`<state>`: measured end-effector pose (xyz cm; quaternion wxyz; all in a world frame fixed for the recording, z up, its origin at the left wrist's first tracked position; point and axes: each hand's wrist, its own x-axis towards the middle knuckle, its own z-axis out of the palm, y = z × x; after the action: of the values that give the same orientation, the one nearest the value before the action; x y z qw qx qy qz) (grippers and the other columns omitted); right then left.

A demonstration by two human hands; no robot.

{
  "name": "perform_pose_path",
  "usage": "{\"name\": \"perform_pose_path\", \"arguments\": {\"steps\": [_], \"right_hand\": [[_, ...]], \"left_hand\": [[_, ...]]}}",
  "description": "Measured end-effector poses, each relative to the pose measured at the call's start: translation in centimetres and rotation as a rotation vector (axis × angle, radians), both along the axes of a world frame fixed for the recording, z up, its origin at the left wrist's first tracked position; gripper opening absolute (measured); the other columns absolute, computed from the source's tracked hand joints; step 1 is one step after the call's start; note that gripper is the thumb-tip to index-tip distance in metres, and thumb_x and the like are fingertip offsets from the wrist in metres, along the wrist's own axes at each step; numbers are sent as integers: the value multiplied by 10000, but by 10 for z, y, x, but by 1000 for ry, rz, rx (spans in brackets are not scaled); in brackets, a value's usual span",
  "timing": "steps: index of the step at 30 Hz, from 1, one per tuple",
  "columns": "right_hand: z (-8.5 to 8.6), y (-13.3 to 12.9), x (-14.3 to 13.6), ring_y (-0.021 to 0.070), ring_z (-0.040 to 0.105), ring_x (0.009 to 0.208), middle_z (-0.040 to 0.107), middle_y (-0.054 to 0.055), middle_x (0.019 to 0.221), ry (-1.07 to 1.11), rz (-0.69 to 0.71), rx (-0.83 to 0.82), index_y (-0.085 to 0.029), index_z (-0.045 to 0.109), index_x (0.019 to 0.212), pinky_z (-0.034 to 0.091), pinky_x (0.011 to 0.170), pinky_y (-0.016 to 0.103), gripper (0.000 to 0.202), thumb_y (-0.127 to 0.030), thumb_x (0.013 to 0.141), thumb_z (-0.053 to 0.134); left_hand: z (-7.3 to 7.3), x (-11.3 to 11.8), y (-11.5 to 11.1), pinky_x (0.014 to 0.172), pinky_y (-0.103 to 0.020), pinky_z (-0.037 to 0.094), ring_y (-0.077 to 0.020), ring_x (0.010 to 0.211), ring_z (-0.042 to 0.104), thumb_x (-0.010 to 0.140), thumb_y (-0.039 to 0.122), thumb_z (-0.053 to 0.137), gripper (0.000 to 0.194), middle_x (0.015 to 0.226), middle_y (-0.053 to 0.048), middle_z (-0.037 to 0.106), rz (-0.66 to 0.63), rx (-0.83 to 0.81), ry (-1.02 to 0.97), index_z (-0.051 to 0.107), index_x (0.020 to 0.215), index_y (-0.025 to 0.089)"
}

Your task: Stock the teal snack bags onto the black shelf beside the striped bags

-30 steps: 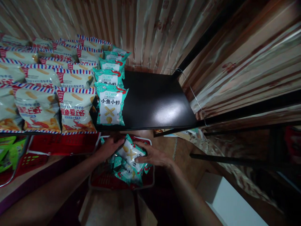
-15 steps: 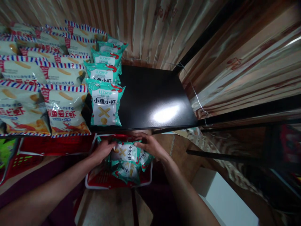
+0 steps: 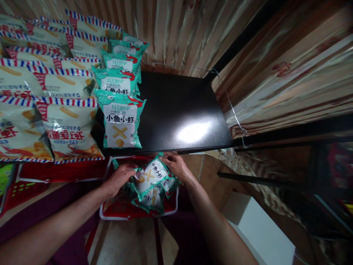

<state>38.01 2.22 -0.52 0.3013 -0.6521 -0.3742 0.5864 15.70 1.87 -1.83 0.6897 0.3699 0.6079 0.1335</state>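
Observation:
A teal and white snack bag (image 3: 150, 176) lies tilted over the red basket (image 3: 121, 212), between my two hands. My left hand (image 3: 122, 178) grips its left edge, and the fingers of my right hand (image 3: 175, 165) pinch its upper right corner. Beneath it in the basket rest more teal bags, one of them a lower snack bag (image 3: 152, 198). On the black shelf above, a row of teal bags stands upright, with the front teal bag (image 3: 121, 121) near the shelf's front edge.
White bags with striped edges (image 3: 70, 129) fill the left of the black shelf (image 3: 168, 106). A second red basket (image 3: 63, 170) sits under the shelf at left. A white box (image 3: 261, 228) stands on the floor at right. Curtains hang behind, beside a black post (image 3: 239, 40).
The held teal bag has turned, its right end swinging up toward the shelf edge. My right hand has shifted to its upper corner; the left hand stays at the left edge.

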Motion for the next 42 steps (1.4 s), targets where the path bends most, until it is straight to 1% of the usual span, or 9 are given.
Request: {"name": "perform_pose_path", "arguments": {"steps": [3,6,10,16,20,25,29,33,42], "right_hand": [[1,0,-1,87,418,532,540,-29,617,39,-6,-12,-145,658,749,324,507,227,378,-498,624,706],[5,-1,-2,94,452,562,571,-18,642,87,8,-19,-141,671,738,348,533,231,378,-492,608,724],[11,-2,-2,74,414,511,533,-35,583,113,61,-68,-134,674,717,312,485,216,414,-525,593,728],[11,-5,-6,68,418,488,538,-35,563,147,161,-77,-123,694,744,333,487,215,470,-567,590,718],[14,-6,-7,86,467,533,585,-15,631,138,159,-44,-125,696,783,372,524,225,465,-559,618,707],[26,-6,1,117,532,675,621,15,764,84,192,71,-136,678,838,410,604,227,413,-535,747,619],[29,-9,5,109,515,632,610,4,723,31,201,-3,-138,671,835,403,570,225,422,-540,703,660],[23,-12,6,91,478,563,586,-15,663,44,183,-56,-140,669,806,376,520,221,414,-512,631,720],[7,-9,2,108,493,581,575,-17,613,-49,120,90,-153,634,686,394,574,247,292,-436,652,699]], "left_hand": [[5,1,-2,631,-267,434,-196,832,611,625,279,600,392,860,-33,651,-95,-111,-160,581,1000,166],[5,2,-5,695,-319,486,-257,998,596,659,407,655,554,1065,-107,641,-179,-196,-266,532,1140,160],[3,2,-9,848,-352,477,-294,1126,551,573,471,761,782,1231,-165,585,-249,-163,-294,491,1232,149],[9,3,-13,867,-385,483,-292,1042,603,645,504,714,628,1169,-129,636,-464,-130,-376,565,1126,128],[9,5,-17,821,-366,501,-274,983,628,641,476,728,627,1132,-131,652,-426,-120,-379,554,1123,116],[5,5,-21,805,-364,509,-264,943,642,601,462,757,711,1145,-156,644,-253,-167,-367,512,1166,108],[1,4,-23,811,-374,506,-277,958,637,588,472,759,719,1117,-151,655,-164,-135,-274,519,1160,109],[0,5,-23,822,-384,503,-277,971,635,598,449,756,722,1132,-146,651,-158,-117,-260,513,1188,113],[2,5,-23,836,-382,506,-277,995,634,611,453,762,701,1183,-175,628,-192,-176,-294,515,1168,107]]}}
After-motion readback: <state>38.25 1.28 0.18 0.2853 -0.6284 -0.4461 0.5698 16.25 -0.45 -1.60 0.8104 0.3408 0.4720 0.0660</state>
